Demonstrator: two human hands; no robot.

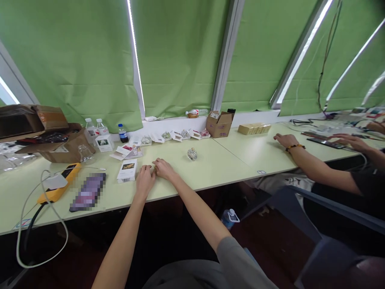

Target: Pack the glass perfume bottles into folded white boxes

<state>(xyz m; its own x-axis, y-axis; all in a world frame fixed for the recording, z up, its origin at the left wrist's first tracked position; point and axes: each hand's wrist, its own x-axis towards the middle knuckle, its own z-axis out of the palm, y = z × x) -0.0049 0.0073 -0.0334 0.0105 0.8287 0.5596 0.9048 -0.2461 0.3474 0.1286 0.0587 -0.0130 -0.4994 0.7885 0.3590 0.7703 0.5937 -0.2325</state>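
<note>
My left hand (144, 180) and my right hand (163, 167) rest together on the pale green table (216, 164), fingertips meeting. Both are curled round a small brownish thing between them that I cannot make out. A white carton (127, 170) with a dark picture lies just left of my left hand. A small glass bottle (192, 153) stands on the table a little beyond and right of my right hand.
A blurred phone (88, 192), a yellow device (59, 182) and a white cable (36, 224) lie at left. Open cardboard boxes (45, 132), water bottles (96, 128), small cartons and glass bottles line the back. Another person's arms (315, 160) rest at right.
</note>
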